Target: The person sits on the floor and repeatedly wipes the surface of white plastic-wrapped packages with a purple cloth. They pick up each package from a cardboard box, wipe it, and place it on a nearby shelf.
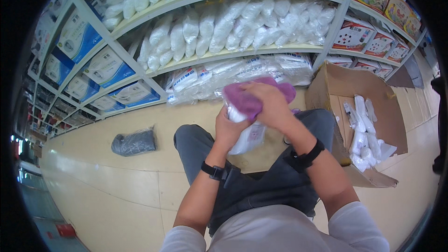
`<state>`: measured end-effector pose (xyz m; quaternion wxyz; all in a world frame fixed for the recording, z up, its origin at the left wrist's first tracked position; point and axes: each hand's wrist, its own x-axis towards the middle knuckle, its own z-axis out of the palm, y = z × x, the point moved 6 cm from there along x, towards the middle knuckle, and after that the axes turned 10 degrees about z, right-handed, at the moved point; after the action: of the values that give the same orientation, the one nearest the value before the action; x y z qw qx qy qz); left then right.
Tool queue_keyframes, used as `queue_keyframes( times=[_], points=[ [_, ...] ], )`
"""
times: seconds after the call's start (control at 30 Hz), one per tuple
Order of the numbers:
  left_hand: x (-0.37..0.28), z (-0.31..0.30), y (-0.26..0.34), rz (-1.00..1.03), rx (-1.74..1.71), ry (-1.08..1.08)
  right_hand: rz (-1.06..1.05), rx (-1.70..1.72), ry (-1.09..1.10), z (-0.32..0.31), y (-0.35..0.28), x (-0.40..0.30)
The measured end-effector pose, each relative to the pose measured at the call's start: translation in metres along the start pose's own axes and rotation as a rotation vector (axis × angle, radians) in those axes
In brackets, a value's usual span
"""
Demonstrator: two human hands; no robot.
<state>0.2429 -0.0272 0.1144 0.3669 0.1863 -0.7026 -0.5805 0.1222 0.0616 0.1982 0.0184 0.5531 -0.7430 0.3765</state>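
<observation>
Between my knees, my left hand (229, 127) grips a white item in a clear plastic wrapper (245, 140), its thumb across the upper part. My right hand (267, 101) holds a purple cloth (241, 99) against the top of that wrapped item. The cloth hides the item's upper end, and part of it sticks out beyond my right fingers. Both wrists wear black straps. Right of my right knee stands an open cardboard box (367, 112) with several white plastic-wrapped items (364, 133) inside.
Ahead are shelves (238, 54) packed with white plastic-wrapped bundles (224, 24). Blue-and-white cartons (108, 66) fill the left shelves; red-and-white cartons (353, 35) stand at the right. A grey bundle in clear plastic (134, 142) lies on the floor to the left.
</observation>
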Motion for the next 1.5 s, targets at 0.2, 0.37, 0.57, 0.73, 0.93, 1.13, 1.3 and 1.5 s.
queue_keyframes(
  times=[0.2,0.37,0.57,0.73,0.93,1.13,1.3,1.5],
  points=[
    [-0.011,-0.001,0.002,-0.113,-0.040,0.039,0.539,0.145,0.042,-0.025,0.067,-0.002],
    [-0.002,0.002,0.001,-0.193,-0.030,0.078,0.014,-0.009,0.267,-0.027,0.010,-0.020],
    [-0.005,-0.005,-0.001,-0.175,-0.306,0.100,0.414,0.327,0.197,0.012,0.084,-0.028],
    [0.001,-0.017,-0.018,-0.239,-0.563,0.138,0.864,1.307,0.082,0.016,0.095,-0.020],
    [0.001,-0.014,-0.035,-0.290,-0.535,0.290,0.685,0.755,-0.086,0.051,0.069,-0.029],
    [0.020,-0.053,-0.040,-0.205,-0.689,0.561,0.651,0.813,-0.387,0.065,0.087,-0.056],
    [0.013,-0.035,-0.049,-0.260,-0.561,0.306,0.723,0.941,-0.255,0.057,0.068,-0.053],
    [-0.007,-0.010,-0.011,-0.422,-0.482,0.153,0.657,0.766,0.110,0.038,0.086,-0.041]
  ],
)
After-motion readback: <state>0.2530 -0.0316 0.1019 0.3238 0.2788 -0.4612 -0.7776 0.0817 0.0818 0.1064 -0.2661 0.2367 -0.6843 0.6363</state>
